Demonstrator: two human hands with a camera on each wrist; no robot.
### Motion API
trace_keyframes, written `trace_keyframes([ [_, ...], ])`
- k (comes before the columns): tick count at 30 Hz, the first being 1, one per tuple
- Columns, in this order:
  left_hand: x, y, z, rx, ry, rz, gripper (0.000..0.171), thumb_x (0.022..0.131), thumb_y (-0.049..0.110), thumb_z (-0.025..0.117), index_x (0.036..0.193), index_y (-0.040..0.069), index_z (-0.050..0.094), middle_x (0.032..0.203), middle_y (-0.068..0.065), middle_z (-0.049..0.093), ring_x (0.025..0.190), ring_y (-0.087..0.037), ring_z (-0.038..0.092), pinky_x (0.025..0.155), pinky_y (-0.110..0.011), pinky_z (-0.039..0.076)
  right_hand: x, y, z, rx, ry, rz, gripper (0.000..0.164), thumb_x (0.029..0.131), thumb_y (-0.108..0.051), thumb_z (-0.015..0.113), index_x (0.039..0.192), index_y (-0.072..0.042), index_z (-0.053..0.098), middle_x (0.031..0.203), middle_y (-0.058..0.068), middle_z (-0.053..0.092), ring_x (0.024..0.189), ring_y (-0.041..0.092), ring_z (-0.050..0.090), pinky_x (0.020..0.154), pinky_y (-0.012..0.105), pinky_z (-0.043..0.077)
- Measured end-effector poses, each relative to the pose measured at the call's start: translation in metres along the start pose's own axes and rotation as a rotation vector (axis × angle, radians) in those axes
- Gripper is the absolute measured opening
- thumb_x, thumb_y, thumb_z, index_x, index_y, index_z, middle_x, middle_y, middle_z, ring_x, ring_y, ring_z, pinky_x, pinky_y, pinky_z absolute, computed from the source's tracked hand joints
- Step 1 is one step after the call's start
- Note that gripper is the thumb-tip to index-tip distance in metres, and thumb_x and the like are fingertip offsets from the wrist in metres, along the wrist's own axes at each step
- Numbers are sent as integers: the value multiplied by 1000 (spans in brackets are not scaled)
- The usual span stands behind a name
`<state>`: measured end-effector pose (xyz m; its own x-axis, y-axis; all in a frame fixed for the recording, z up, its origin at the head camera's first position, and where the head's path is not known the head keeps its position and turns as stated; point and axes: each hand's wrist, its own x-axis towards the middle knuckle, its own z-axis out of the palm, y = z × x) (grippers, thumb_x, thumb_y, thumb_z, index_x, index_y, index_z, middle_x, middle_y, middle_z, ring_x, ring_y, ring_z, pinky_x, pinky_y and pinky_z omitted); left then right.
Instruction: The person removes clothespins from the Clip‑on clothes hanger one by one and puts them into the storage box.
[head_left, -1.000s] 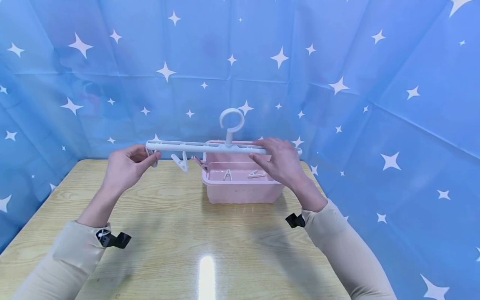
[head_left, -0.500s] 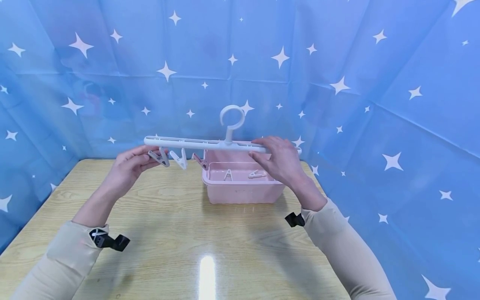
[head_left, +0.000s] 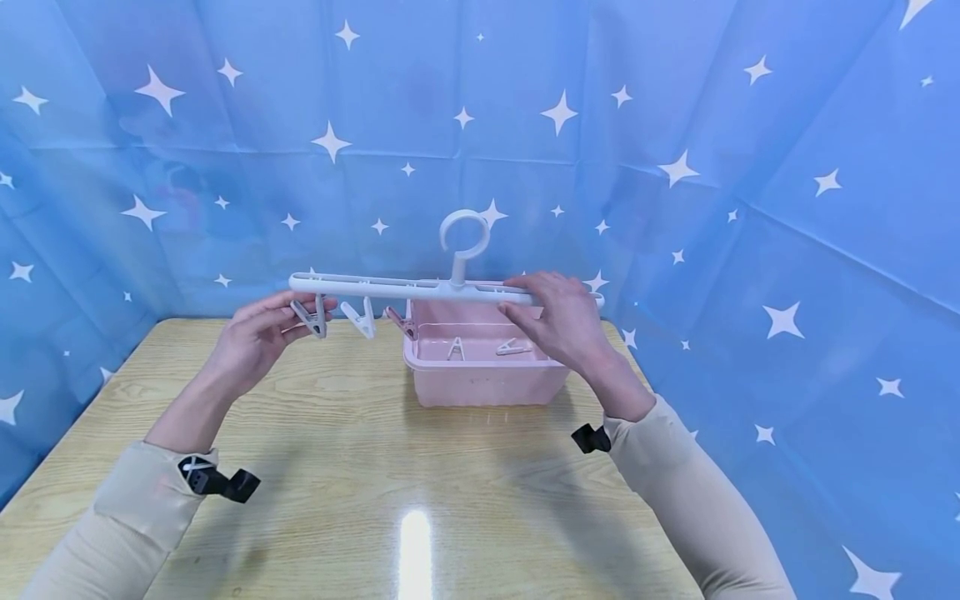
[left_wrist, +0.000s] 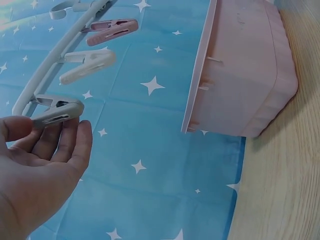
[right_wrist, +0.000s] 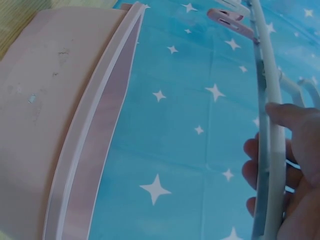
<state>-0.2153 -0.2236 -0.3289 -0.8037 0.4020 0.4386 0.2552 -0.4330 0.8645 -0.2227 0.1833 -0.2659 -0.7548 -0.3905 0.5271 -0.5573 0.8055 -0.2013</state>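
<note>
A white clip hanger [head_left: 375,287] with a round hook is held up above the table, its bar running left to right. My right hand [head_left: 562,321] grips the bar near its right end, thumb in front and fingers round it. Three clothespins hang from the left half: a greyish clothespin [left_wrist: 62,112] at the end, a white clothespin [head_left: 362,318] and a dusty pink clothespin [head_left: 402,322]. My left hand [head_left: 258,333] is at the end clothespin, its loosely bent fingers behind and below it, the thumb tip by its lower end.
A pink basket [head_left: 491,387] stands on the wooden table [head_left: 337,467] behind and below the hanger. Inside it lie a white clothespin [head_left: 456,348] and another pale clothespin [head_left: 513,348]. A blue star-patterned cloth [head_left: 405,108] encloses the back and sides.
My left hand has gone from pinching the end clothespin to loosely bent fingers behind it. That clothespin has turned on the bar. The hanger's left end has risen slightly; the right hand keeps its hold.
</note>
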Motion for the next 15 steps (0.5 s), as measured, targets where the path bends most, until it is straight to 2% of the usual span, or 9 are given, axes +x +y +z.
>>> trace_keyframes([
  [7,-1,0,-3,-40,-30,1,41,108,2,27,131,-1,60,127,-8,69,121,-18,65,96,-28,52,0,0,-1,1,4,3,35,94,-39,68,122,-18,70,118,6,73,108,28,65,90,46,49],
  [15,-3,-3,-4,-95,-99,38,46,108,3,22,134,1,60,131,-5,63,122,-17,63,100,-30,51,0,1,0,-3,15,-6,34,94,-38,69,120,-17,71,118,6,73,107,28,67,86,45,50],
])
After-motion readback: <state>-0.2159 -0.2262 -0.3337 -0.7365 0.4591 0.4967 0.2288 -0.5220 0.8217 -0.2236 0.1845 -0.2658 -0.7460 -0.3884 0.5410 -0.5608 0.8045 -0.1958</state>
